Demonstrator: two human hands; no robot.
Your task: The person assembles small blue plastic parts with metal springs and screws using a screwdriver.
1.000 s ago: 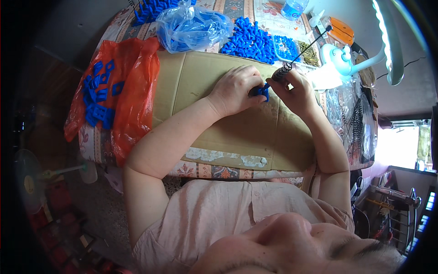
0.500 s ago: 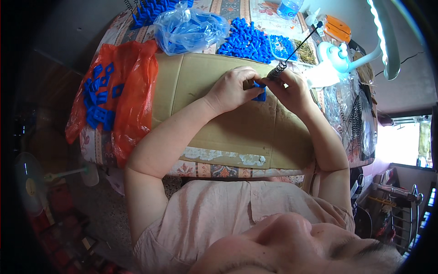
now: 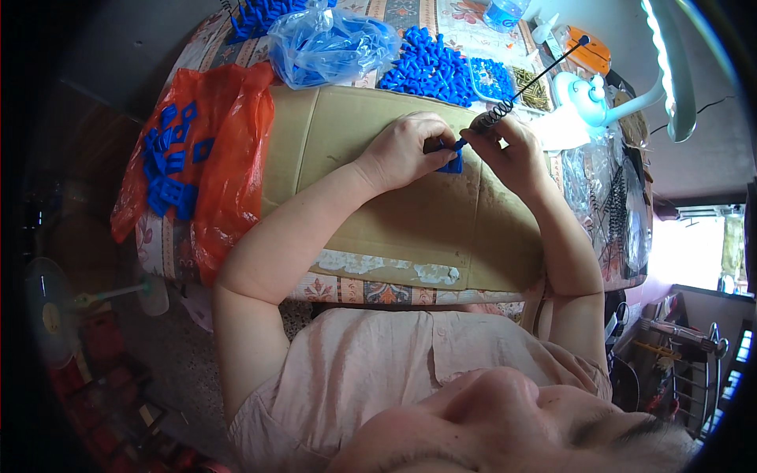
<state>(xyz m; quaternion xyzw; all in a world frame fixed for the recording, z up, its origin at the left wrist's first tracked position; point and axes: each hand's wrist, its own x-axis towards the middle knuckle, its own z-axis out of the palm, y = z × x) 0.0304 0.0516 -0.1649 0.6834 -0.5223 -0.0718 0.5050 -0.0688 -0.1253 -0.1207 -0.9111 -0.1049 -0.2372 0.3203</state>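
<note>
One blue square-edged piece (image 3: 453, 165), mostly hidden in the pinching left hand (image 3: 404, 150), sits over the cardboard sheet (image 3: 378, 229), while the right hand (image 3: 509, 154) holds one black spring (image 3: 497, 116) with its lower end covered, so whether the two touch is hard to make out. Cardboard spreads between the forearms (image 3: 292, 229) to its near edge, just inside the edge of the bench (image 3: 386, 294). One red bag (image 3: 236, 158) lies left, bearing blue parts (image 3: 169, 193) overlapping too much to count, and one clear bag (image 3: 331, 47) sits beyond, beside one blue heap (image 3: 430, 71).
</note>
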